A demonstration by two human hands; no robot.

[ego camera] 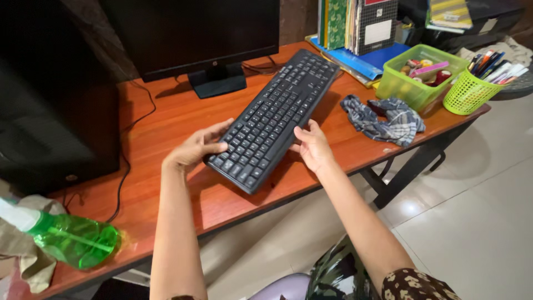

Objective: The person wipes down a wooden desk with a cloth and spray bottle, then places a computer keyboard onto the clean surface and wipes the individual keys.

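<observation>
A black computer keyboard (277, 111) is lifted at an angle above the reddish wooden desk (177, 122), its far end pointing toward the back right. My left hand (197, 147) grips its near left edge, thumb on the keys. My right hand (312, 145) holds the near right edge from the side and underneath. A crumpled checked cloth (386, 119) lies on the desk just right of the keyboard.
A black monitor (194, 33) on its stand sits at the back, with a black computer case (53, 105) at left. A green spray bottle (69, 239) lies at the near left corner. A green tray (419, 75), a green pen basket (472, 89) and books (355, 22) stand at right.
</observation>
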